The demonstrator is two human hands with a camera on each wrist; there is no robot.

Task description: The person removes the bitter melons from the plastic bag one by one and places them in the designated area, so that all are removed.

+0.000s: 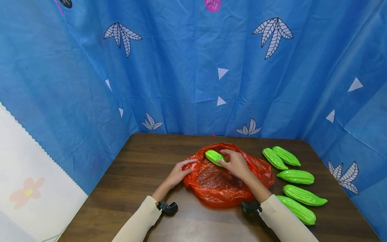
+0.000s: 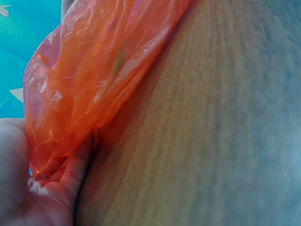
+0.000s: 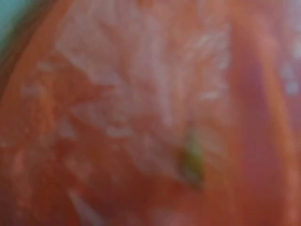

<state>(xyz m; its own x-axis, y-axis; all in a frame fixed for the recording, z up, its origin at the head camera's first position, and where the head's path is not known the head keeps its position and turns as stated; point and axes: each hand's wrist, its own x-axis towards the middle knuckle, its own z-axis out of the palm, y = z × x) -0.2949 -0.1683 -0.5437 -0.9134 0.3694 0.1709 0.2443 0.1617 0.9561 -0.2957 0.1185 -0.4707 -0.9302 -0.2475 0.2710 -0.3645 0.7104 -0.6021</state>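
In the head view a red plastic bag [image 1: 211,198] lies on the table with its mouth spread open. My right hand [image 1: 236,164] reaches over the bag and holds a green ridged gourd [image 1: 214,156] by its right end, at the bag's far side. At the left rim my left hand [image 1: 177,174] grips the bag's edge. The left wrist view shows the red film [image 2: 94,80] between the thumb and fingers [image 2: 70,176]. Blurred red film [image 3: 117,122] fills the right wrist view, with a small green patch showing; the hand itself is hidden there.
Several more green gourds [image 1: 295,176] lie at the table's right side, beside the bag. The brown wooden table [image 1: 142,158] backs onto a blue patterned curtain [image 1: 193,67]. At the left hangs a white cloth [image 1: 18,161] with a flower print.
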